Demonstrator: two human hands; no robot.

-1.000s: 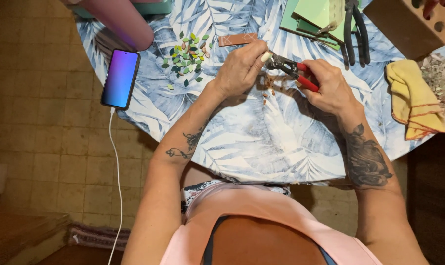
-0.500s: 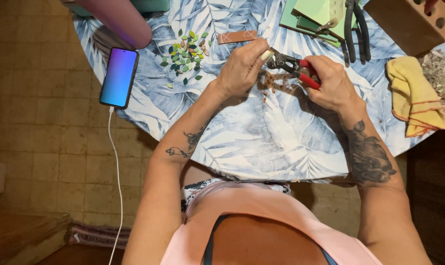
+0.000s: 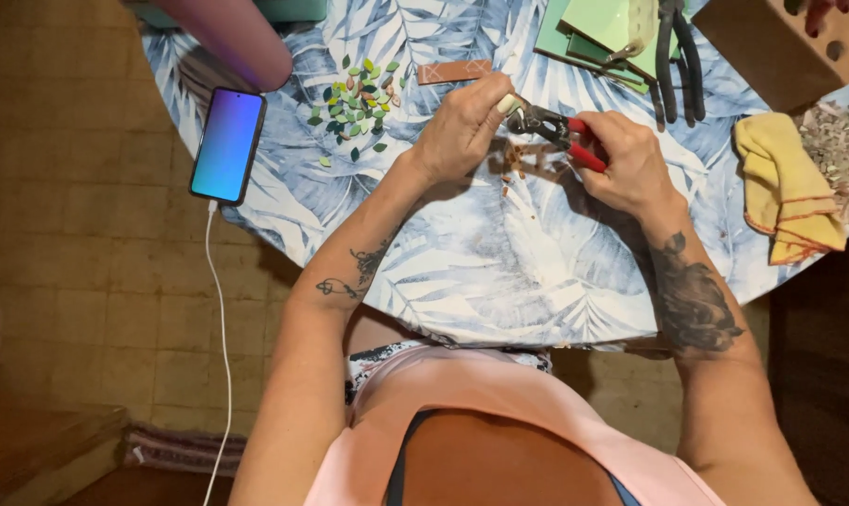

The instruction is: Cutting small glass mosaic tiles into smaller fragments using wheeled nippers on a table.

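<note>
At the far left, a smartphone with a glowing blue-violet screen point(image 3: 228, 145) lies at the edge of the round table with a blue-and-white leaf-print cloth point(image 3: 499, 272), a white cable trailing from it. Beside it sits a scatter of small green leaf-shaped tile pieces point(image 3: 352, 108). The left hand point(image 3: 462, 126) pinches a small pale tile piece point(image 3: 509, 102) between closed fingers. The jaws of the red-handled nippers point(image 3: 555, 131) meet that piece; the right hand point(image 3: 626, 164) is curled tight around the handles. Brownish crumbs point(image 3: 513, 164) lie beneath. Farther right rest black pliers point(image 3: 675, 52) on green tiles point(image 3: 597, 28), then a folded yellow cloth point(image 3: 785, 187).
</note>
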